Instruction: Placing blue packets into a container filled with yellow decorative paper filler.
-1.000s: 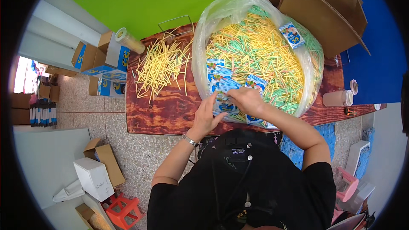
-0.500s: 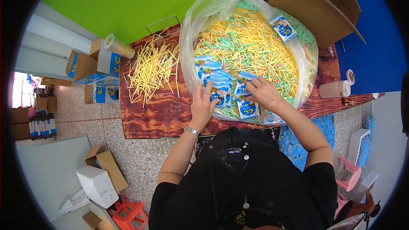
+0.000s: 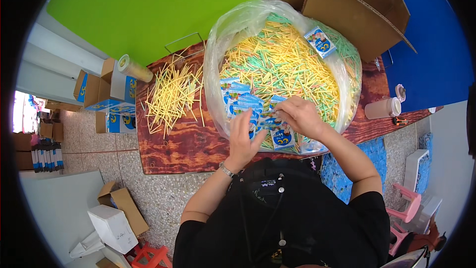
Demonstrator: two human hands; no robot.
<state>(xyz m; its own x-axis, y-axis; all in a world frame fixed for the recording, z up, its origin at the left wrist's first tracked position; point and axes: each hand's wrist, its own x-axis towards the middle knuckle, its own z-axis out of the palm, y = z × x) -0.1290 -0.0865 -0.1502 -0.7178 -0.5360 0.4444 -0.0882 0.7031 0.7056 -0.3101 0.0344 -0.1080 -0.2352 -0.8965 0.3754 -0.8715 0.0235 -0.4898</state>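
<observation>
A large clear plastic bag (image 3: 213,77) stands on the table, full of thin yellow, green and pink sticks (image 3: 285,64). Several small blue-and-white packets (image 3: 249,101) lie overlapping on the sticks at the near left. My left hand (image 3: 240,144) is beside them, fingers stretched and thumb apart. Its fingertips reach the near packets. My right hand (image 3: 302,118) is closed, pinching the edge of a blue packet (image 3: 268,120) between the two hands; its fingers partly cover it. Another packet (image 3: 283,137) lies just below the right hand, and one more (image 3: 320,42) rests on the bag's far right rim.
Loose yellow sticks (image 3: 173,94) are heaped left of the bag on the reddish wood-patterned table (image 3: 183,151). A clear cylindrical container (image 3: 135,68) lies near the left edge. Cardboard boxes (image 3: 354,17) stand behind the bag. To the right are a pinkish bottle (image 3: 382,108) and its opened lid.
My right hand has moved slightly left toward my left hand, shifting a packet between them. My left hand has turned and its thumb has spread. The whole view has shifted a little.
</observation>
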